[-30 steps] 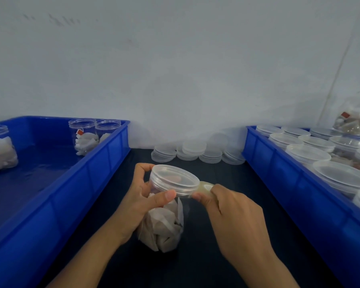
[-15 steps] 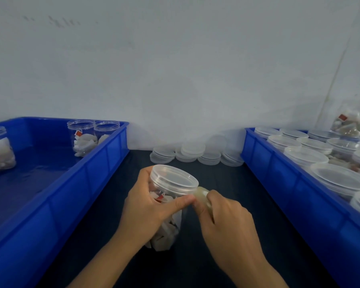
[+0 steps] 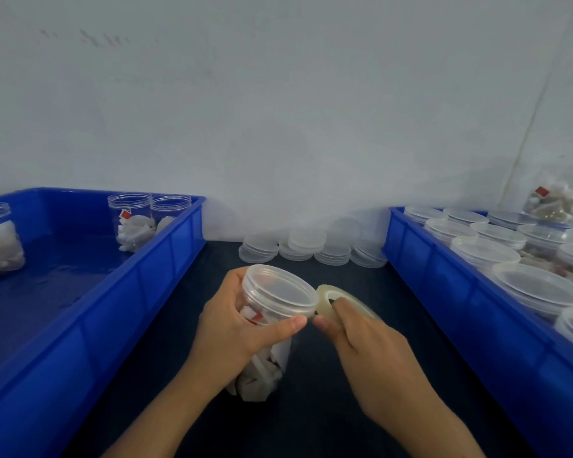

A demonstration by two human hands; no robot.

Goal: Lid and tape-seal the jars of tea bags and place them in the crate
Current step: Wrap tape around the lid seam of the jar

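Jar (image 3: pixel 265 328) of tea bags tilted above dark worktop (image 3: pixel 328 408), left hand (image 3: pixel 232 328) wrapped round it, lid (image 3: pixel 280 290) on. Right hand (image 3: pixel 368 345) pinches tape roll (image 3: pixel 331 300) at lid edge. Loose tape may wrinkle, miss seam; tilted jar may slip.

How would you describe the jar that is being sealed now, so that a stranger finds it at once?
Look at the dark table between the two blue crates. In its middle stands a clear jar of tea bags, gripped by the left hand. Unlike the open jars in the left crate, it has a lid, and the right hand holds a roll of clear tape against its rim.
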